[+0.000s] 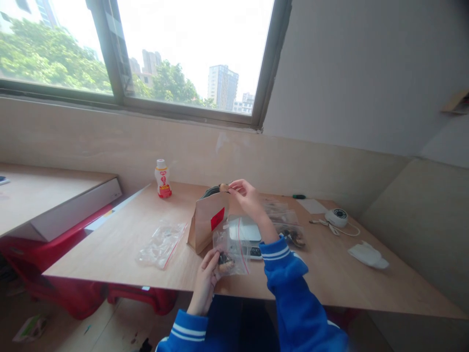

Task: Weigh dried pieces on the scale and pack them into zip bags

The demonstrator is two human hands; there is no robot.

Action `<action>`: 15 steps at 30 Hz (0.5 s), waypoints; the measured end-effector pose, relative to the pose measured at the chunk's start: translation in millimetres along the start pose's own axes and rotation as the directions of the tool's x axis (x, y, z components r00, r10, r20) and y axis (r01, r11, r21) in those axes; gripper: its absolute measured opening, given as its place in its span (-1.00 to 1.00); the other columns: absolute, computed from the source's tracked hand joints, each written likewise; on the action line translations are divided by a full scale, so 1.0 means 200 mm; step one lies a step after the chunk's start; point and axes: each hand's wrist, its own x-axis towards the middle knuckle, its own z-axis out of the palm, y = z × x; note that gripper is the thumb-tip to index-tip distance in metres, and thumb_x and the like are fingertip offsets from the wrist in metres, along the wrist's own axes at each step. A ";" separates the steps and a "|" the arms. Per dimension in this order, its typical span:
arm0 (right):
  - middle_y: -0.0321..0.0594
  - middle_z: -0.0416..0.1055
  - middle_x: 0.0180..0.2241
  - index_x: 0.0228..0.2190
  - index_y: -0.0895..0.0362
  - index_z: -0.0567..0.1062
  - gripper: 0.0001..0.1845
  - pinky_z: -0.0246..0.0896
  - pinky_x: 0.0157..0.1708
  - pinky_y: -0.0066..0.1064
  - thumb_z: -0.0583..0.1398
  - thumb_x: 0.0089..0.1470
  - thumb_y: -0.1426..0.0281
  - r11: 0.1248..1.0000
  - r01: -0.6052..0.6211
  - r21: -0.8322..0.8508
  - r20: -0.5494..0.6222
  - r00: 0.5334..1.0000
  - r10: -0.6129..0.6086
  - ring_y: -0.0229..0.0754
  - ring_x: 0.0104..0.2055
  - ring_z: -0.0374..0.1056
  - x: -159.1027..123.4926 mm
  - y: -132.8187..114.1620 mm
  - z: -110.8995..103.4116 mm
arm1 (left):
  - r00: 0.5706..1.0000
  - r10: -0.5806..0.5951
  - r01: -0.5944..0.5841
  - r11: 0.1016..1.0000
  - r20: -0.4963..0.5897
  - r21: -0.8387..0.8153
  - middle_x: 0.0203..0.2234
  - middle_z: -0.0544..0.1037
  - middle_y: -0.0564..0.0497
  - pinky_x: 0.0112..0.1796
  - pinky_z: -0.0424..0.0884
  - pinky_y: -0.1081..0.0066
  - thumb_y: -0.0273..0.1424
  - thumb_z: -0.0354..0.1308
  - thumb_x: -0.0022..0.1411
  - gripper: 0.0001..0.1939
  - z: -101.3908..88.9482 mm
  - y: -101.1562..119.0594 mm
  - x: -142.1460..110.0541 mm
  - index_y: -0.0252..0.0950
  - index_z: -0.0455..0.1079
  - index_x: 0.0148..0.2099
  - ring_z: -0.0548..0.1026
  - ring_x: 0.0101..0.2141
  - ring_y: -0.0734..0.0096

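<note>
My right hand [246,194] is raised over the open top of a brown paper bag [205,222] with a red label, its fingers pinching a small tan piece [223,187]. My left hand [208,274] grips a clear zip bag [231,252] near the table's front edge; a few dark and tan pieces lie in its bottom. Behind the zip bag sits a small scale [245,231] with a silver plate.
Empty zip bags [161,244] lie left of the paper bag. More filled zip bags [289,230] lie right of the scale. A small drink bottle [162,179] stands at the back. A white round device [337,217] and a crumpled tissue [368,255] lie right.
</note>
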 end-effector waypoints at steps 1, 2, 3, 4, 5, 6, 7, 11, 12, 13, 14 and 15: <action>-0.25 0.48 -0.32 -0.35 0.11 0.45 -0.79 0.27 -0.26 -0.40 0.19 0.06 0.22 1.000 0.006 -0.004 0.004 1.000 -0.005 -0.25 -0.32 0.37 0.00 0.00 0.01 | 1.000 -0.004 0.004 1.000 0.003 -0.001 -0.24 0.59 -0.09 -0.34 0.51 0.40 -0.29 0.38 -0.12 -0.54 0.00 0.00 0.00 -0.30 0.44 -0.12 0.58 -0.30 0.26; -0.24 0.48 -0.32 -0.34 0.11 0.45 -0.80 0.26 -0.25 -0.40 0.18 0.07 0.23 1.000 0.010 0.000 0.008 1.000 -0.010 -0.24 -0.30 0.37 0.00 0.00 0.02 | 1.000 -0.007 0.007 1.000 0.007 -0.003 -0.27 0.59 -0.08 -0.35 0.50 0.39 -0.29 0.37 -0.11 -0.54 -0.01 0.00 0.01 -0.30 0.44 -0.13 0.58 -0.33 0.27; -0.24 0.48 -0.31 -0.33 0.11 0.45 -0.80 0.25 -0.23 -0.40 0.17 0.08 0.24 1.000 0.013 0.009 0.010 1.000 -0.013 -0.24 -0.28 0.38 0.00 0.00 0.02 | 1.000 -0.007 0.007 1.000 0.011 -0.003 -0.28 0.59 -0.07 -0.36 0.50 0.39 -0.28 0.37 -0.11 -0.55 -0.01 -0.01 0.01 -0.30 0.44 -0.13 0.58 -0.35 0.28; -0.23 0.48 -0.31 -0.33 0.11 0.44 -0.81 0.25 -0.22 -0.39 0.16 0.09 0.24 1.000 0.016 0.016 0.007 1.000 -0.016 -0.23 -0.27 0.38 0.00 0.01 0.02 | 1.000 -0.003 0.003 1.000 0.013 -0.001 -0.29 0.59 -0.07 -0.37 0.50 0.38 -0.28 0.37 -0.11 -0.56 -0.02 -0.01 0.01 -0.29 0.44 -0.14 0.58 -0.36 0.27; -0.23 0.47 -0.30 -0.32 0.11 0.44 -0.81 0.25 -0.21 -0.39 0.15 0.10 0.25 1.000 0.019 0.017 0.001 1.000 -0.019 -0.22 -0.26 0.38 0.00 0.01 0.02 | 1.000 0.003 -0.003 1.000 0.015 0.003 -0.30 0.59 -0.06 -0.37 0.50 0.38 -0.28 0.37 -0.11 -0.57 -0.02 -0.01 0.01 -0.29 0.45 -0.15 0.58 -0.36 0.27; -0.22 0.47 -0.30 -0.32 0.11 0.44 -0.81 0.24 -0.21 -0.39 0.15 0.10 0.25 1.000 0.023 0.012 -0.005 1.000 -0.023 -0.22 -0.25 0.38 0.00 0.01 0.01 | 1.000 0.009 -0.009 1.000 0.020 0.008 -0.29 0.59 -0.06 -0.37 0.50 0.38 -0.27 0.37 -0.11 -0.57 -0.03 -0.01 0.02 -0.29 0.45 -0.15 0.58 -0.36 0.26; -0.22 0.47 -0.29 -0.32 0.11 0.44 -0.81 0.24 -0.22 -0.39 0.15 0.10 0.25 1.000 0.029 0.001 -0.005 1.000 -0.029 -0.22 -0.25 0.37 0.00 0.00 0.01 | 1.000 0.013 -0.013 1.000 0.026 0.013 -0.29 0.59 -0.06 -0.37 0.50 0.37 -0.27 0.36 -0.11 -0.57 -0.03 -0.01 0.02 -0.29 0.45 -0.15 0.58 -0.36 0.26; -0.24 0.45 -0.28 -0.30 0.10 0.43 -0.84 0.22 -0.24 -0.40 0.13 0.13 0.29 0.994 0.081 -0.077 0.109 0.991 -0.072 -0.24 -0.27 0.34 0.02 -0.01 -0.01 | 0.999 0.007 -0.007 1.000 0.033 -0.004 -0.29 0.59 -0.07 -0.40 0.51 0.35 -0.26 0.38 -0.14 -0.58 -0.03 -0.01 0.03 -0.26 0.47 -0.18 0.57 -0.39 0.26; -0.24 0.45 -0.28 -0.28 0.10 0.43 -0.84 0.21 -0.24 -0.40 0.11 0.14 0.30 0.991 0.097 -0.094 0.152 0.985 -0.082 -0.24 -0.27 0.33 0.02 -0.01 -0.01 | 0.999 0.003 -0.002 1.000 0.032 -0.010 -0.29 0.59 -0.08 -0.41 0.51 0.35 -0.26 0.39 -0.15 -0.58 -0.03 -0.01 0.03 -0.25 0.48 -0.19 0.56 -0.40 0.26; -0.24 0.44 -0.27 -0.27 0.09 0.44 -0.84 0.21 -0.24 -0.40 0.10 0.15 0.32 0.988 0.111 -0.108 0.190 0.978 -0.089 -0.23 -0.26 0.33 0.03 -0.01 -0.02 | 0.999 0.000 0.001 1.000 0.032 -0.015 -0.30 0.59 -0.08 -0.41 0.51 0.35 -0.26 0.39 -0.16 -0.59 -0.02 -0.01 0.03 -0.25 0.48 -0.20 0.56 -0.41 0.25; -0.23 0.44 -0.25 -0.24 0.09 0.44 -0.83 0.20 -0.24 -0.39 0.09 0.16 0.34 0.985 0.122 -0.120 0.218 0.971 -0.093 -0.23 -0.25 0.32 0.03 -0.01 -0.02 | 0.999 -0.001 0.002 1.000 0.032 -0.020 -0.30 0.59 -0.07 -0.41 0.51 0.36 -0.26 0.40 -0.16 -0.60 -0.02 -0.01 0.03 -0.25 0.48 -0.21 0.56 -0.40 0.25; -0.22 0.44 -0.22 -0.20 0.08 0.44 -0.81 0.20 -0.23 -0.39 0.08 0.16 0.37 0.984 0.127 -0.128 0.236 0.967 -0.095 -0.23 -0.23 0.32 0.03 -0.01 -0.02 | 0.999 -0.002 0.003 1.000 0.034 -0.023 -0.31 0.59 -0.07 -0.40 0.51 0.36 -0.27 0.40 -0.17 -0.60 -0.02 -0.01 0.03 -0.24 0.49 -0.22 0.57 -0.40 0.25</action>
